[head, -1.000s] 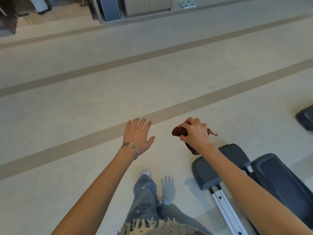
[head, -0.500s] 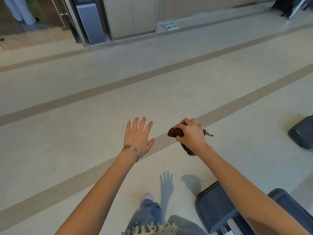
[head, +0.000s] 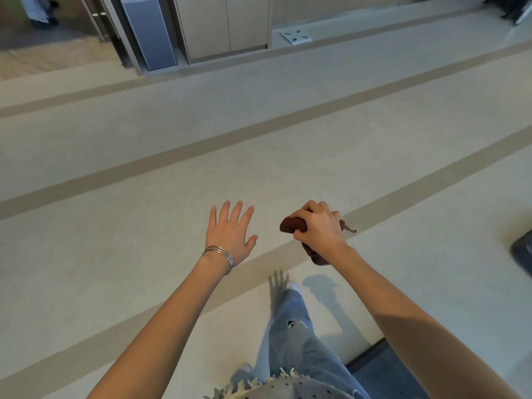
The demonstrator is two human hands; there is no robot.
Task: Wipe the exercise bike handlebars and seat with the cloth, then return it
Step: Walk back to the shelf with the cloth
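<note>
**1. Left hand** (head: 230, 234): stretched out over the floor (head: 144, 283), back upward. The fingers (head: 236, 212) are straight and spread, holding nothing. Thin silver bangles (head: 220, 254) circle the wrist.

**2. Right hand** (head: 318, 228): just right of the left hand, not touching it. The fingers (head: 312, 207) are curled tight round the cloth.

**3. Cloth** (head: 290, 224): dark brown, bunched in my right fist and held in the air above the floor. One end bulges out left of my knuckles, a thin tail pokes out to the right, and a fold hangs under my wrist.

**4. Floor:** pale, crossed by darker diagonal bands (head: 201, 148). The shadows of both hands fall near my foot.

**5. My leg** (head: 296, 341): light blue jeans, torn at the knee, with a white shoe tip (head: 295, 287) at the far end.

**6. Dark grey equipment:** one piece at the near right (head: 383, 370) and another at the right edge (head: 522, 251). Both are cut off, so I cannot tell what they are.

**7. Far side:** beige cabinet doors (head: 227, 24), with a grey panel (head: 149, 33) to their left. A white square board (head: 296, 37) lies on the floor to their right.
</note>
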